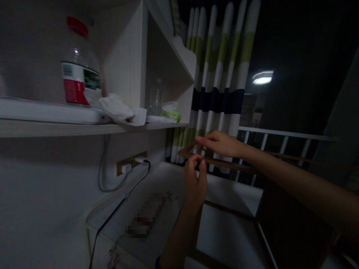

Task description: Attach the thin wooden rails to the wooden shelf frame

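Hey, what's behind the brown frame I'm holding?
Behind the thin brown angular frame are a white, green and navy striped curtain and a white barred railing; the right hand hides some curtain.

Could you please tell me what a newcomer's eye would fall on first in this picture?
Probably the bright lamp against the darkness at upper right. Next might come the red-capped bottle on the shelf at upper left, then, near the centre, the left hand and right hand at a brown frame.
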{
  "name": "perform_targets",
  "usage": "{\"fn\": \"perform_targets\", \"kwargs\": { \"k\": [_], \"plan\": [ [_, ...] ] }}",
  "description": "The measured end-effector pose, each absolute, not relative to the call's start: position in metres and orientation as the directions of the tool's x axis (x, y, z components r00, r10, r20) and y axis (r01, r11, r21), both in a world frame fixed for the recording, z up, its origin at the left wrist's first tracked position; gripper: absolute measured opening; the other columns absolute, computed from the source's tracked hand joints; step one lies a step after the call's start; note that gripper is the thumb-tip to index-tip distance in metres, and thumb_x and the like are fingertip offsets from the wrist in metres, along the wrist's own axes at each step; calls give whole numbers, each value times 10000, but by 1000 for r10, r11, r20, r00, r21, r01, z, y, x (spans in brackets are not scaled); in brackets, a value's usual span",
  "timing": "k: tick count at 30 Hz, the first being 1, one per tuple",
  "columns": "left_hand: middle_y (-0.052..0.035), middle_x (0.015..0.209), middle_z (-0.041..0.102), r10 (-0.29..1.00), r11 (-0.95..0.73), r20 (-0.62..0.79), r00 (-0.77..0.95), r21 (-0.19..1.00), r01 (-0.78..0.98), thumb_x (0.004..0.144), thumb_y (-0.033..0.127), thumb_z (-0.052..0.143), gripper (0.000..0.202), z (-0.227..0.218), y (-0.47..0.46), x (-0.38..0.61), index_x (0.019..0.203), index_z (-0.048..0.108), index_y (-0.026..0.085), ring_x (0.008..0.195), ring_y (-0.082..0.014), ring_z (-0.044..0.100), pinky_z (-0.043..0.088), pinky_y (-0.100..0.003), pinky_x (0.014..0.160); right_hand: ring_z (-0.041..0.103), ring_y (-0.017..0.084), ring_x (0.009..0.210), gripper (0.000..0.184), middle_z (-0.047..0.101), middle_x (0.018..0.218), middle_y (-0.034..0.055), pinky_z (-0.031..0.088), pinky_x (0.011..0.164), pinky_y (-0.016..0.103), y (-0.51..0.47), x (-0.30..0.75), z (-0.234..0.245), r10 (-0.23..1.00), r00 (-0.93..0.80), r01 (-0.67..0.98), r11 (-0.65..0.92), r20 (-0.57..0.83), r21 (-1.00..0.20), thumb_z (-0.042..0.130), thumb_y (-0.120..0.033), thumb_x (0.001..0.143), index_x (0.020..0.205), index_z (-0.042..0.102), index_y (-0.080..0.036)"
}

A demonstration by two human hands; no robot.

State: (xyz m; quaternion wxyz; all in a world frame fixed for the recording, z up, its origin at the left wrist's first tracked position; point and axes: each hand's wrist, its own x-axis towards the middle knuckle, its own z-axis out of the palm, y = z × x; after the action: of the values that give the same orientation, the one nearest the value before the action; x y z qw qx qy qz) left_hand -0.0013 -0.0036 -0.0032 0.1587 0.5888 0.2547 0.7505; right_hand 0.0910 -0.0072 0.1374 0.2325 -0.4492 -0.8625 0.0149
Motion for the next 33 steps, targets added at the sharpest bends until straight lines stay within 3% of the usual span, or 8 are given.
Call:
{"fn": "perform_targets", "kwargs": {
  "k": [4,12,20,27,29,33],
  "plan": [
    [-16,887,530,536,-820,803,-261,569,66,888,336,390,148,-2,-4,-1,968,471,241,862,-153,505,381,-297,769,451,94,512,579,501,513,-1,301,526,237,-13,111,138,796,-466,803,564,387,-194,320,-579,838,743,691,-144],
    [-19,884,526,539,-818,801,-259,572,66,886,340,394,155,-3,-4,0,971,472,237,848,-152,507,391,-300,768,271,54,386,579,305,401,-57,223,420,219,-35,132,144,816,-479,804,556,323,-210,352,-609,810,649,664,-148],
    [-40,934,539,550,-813,799,-241,579,62,889,355,380,178,-4,-4,-1,982,466,229,887,-169,520,407,-339,808,390,88,489,555,476,486,-3,296,486,241,-42,111,145,709,-643,622,704,288,-343,355,-584,825,691,684,-158],
    [-54,1004,542,556,-810,799,-231,583,64,890,348,380,220,-4,-4,-2,1055,468,230,956,-181,514,405,-363,847,355,45,446,533,472,487,-32,290,483,215,-37,87,141,675,-658,535,731,335,-424,342,-505,863,744,687,-116],
    [-41,957,545,549,-815,803,-232,576,66,891,346,380,180,-3,-5,-2,988,475,228,905,-170,518,413,-348,814,333,40,427,525,436,465,-48,275,465,209,-33,85,139,682,-643,538,726,348,-428,342,-503,865,760,679,-114],
    [-22,893,540,538,-821,810,-235,566,71,892,344,379,155,-2,-5,-2,957,467,235,851,-160,510,408,-333,778,429,66,484,547,497,510,-22,306,482,208,-23,85,137,726,-599,606,687,338,-402,330,-527,861,870,667,-96]
  ]
}}
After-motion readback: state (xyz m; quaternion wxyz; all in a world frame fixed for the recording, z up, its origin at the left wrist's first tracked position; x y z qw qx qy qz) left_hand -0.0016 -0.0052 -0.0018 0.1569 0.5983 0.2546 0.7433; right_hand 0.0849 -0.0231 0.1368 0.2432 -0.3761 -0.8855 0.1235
